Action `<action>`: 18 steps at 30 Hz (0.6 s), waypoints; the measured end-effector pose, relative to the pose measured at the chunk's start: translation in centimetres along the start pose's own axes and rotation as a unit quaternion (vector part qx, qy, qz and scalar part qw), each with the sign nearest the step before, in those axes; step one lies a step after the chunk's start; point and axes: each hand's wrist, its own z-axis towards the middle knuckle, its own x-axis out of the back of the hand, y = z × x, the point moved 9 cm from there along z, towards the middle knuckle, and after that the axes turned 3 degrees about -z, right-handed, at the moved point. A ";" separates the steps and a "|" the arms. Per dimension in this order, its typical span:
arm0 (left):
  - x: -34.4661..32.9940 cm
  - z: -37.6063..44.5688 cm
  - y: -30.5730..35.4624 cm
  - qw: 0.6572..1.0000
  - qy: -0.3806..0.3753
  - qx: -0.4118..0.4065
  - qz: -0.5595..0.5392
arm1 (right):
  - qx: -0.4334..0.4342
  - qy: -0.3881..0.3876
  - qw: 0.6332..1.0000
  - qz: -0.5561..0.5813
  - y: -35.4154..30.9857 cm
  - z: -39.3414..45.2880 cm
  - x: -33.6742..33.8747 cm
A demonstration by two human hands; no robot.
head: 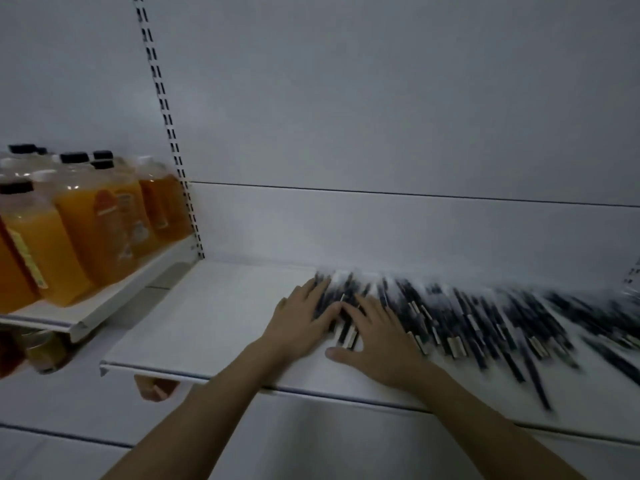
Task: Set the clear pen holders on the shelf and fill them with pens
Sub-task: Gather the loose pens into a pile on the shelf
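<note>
Several dark pens (485,323) lie loose in a long spread across the white shelf (207,323), from its middle to the right edge of view, blurred by motion. My left hand (298,320) rests flat on the left end of the pile, fingers apart over the pens. Beside it, my right hand (377,341) lies flat on the pens too, fingers spread and thumb on the bare shelf. Neither hand grips anything. No clear pen holder is in view.
Bottles of orange liquid (90,230) with black caps crowd a higher shelf at the left. A slotted upright rail (169,133) runs up the white back wall. Darker jars (41,351) sit below the left shelf. A lower white shelf (69,434) shows beneath.
</note>
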 end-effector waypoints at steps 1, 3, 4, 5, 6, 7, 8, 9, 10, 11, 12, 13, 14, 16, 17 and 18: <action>-0.2 1.0 0.0 1.000 -0.001 0.000 -0.005 | -0.002 0.006 1.000 0.007 0.4 0.9 0.3; -0.7 2.8 -0.3 1.000 -0.002 0.002 -0.003 | 0.001 0.018 1.000 0.020 0.9 2.4 0.9; -1.1 3.4 -0.5 1.000 -0.006 0.000 0.009 | 0.007 0.020 1.000 0.021 0.9 3.0 1.1; -1.4 3.7 -0.6 1.000 -0.008 -0.003 0.021 | 0.015 0.023 0.999 0.022 0.8 3.3 1.1; -1.6 3.8 -0.7 1.000 -0.006 -0.006 0.021 | 0.024 0.029 0.999 0.026 0.7 3.6 1.1; -1.6 3.9 -0.9 1.000 0.002 -0.008 0.003 | 0.031 0.036 0.998 0.030 0.7 3.8 1.0; -1.3 3.8 -1.0 0.999 0.013 -0.010 -0.029 | 0.035 0.043 0.998 0.032 0.7 3.9 1.0; -1.0 3.7 -1.2 0.998 0.024 -0.011 -0.063 | 0.036 0.049 0.998 0.031 0.8 4.0 0.9; -0.7 3.5 -1.2 0.996 0.033 -0.015 -0.085 | 0.037 0.055 0.997 0.028 0.9 4.1 0.8; -0.5 3.3 -1.3 0.995 0.036 -0.016 -0.093 | 0.039 0.060 0.997 0.025 1.0 4.1 0.7; -0.5 3.3 -1.4 0.995 0.036 -0.012 -0.094 | 0.044 0.068 0.996 0.026 1.0 4.1 0.6; -0.5 3.3 -1.4 0.995 0.037 -0.011 -0.092 | 0.050 0.078 0.995 0.030 0.9 3.9 0.8; -0.5 3.3 -1.4 0.995 0.042 -0.012 -0.092 | 0.054 0.090 0.994 0.037 0.8 3.7 1.0; -0.2 3.3 -1.2 0.994 0.062 -0.015 -0.091 | 0.067 0.104 0.992 0.037 0.0 3.3 1.5; -0.2 3.4 -1.4 0.994 0.072 -0.017 -0.085 | 0.076 0.103 0.991 0.024 -0.6 3.1 1.6; -0.1 3.5 -1.4 0.994 0.078 -0.018 -0.078 | 0.083 0.101 0.991 0.008 -1.2 3.0 1.6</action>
